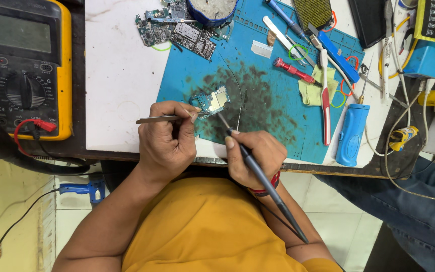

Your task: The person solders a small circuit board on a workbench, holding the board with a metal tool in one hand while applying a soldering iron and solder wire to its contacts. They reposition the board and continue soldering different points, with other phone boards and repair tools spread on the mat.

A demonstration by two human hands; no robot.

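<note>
My left hand (167,141) is closed on metal tweezers (157,120), whose tips reach the left edge of a small blue circuit board (211,100). That board lies on the stained blue work mat (273,111). My right hand (255,156) grips a dark soldering iron (265,184) like a pen. Its thin tip points up toward the board's lower right side, and its cord end runs back past my wrist. I wear an orange shirt.
A yellow multimeter (26,65) sits at left with a red probe lead. More circuit boards (177,27) lie at the mat's top. Screwdrivers (295,70), a red-handled tool (325,100), a blue cylindrical tool (351,133), a yellow cloth and cables crowd the right. Another person's jeans-clad leg (409,201) is at right.
</note>
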